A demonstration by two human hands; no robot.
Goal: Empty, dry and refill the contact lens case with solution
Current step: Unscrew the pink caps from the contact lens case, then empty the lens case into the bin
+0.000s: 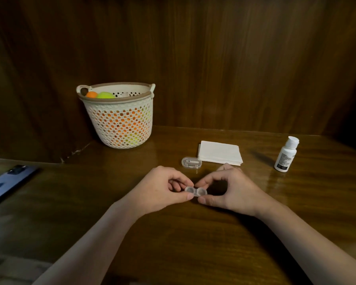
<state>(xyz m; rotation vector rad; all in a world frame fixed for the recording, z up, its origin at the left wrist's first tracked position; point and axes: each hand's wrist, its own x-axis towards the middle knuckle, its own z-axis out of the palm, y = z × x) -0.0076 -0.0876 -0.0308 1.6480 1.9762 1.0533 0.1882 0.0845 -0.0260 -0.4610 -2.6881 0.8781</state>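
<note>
A small clear contact lens case (195,191) with two round wells is held just above the wooden table (173,243). My left hand (160,190) pinches its left end between thumb and fingers. My right hand (228,192) pinches its right end the same way. A white solution bottle (286,154) with a cap stands upright at the right. A stack of white tissues (219,154) lies behind my hands. Beside the tissues lies a clear oval box (191,162) with small tools inside.
A cream lattice basket (119,120) holding orange and green balls stands at the back left against the wooden wall. A phone (6,183) lies at the left edge of the table. Wooden panels close off the back and sides.
</note>
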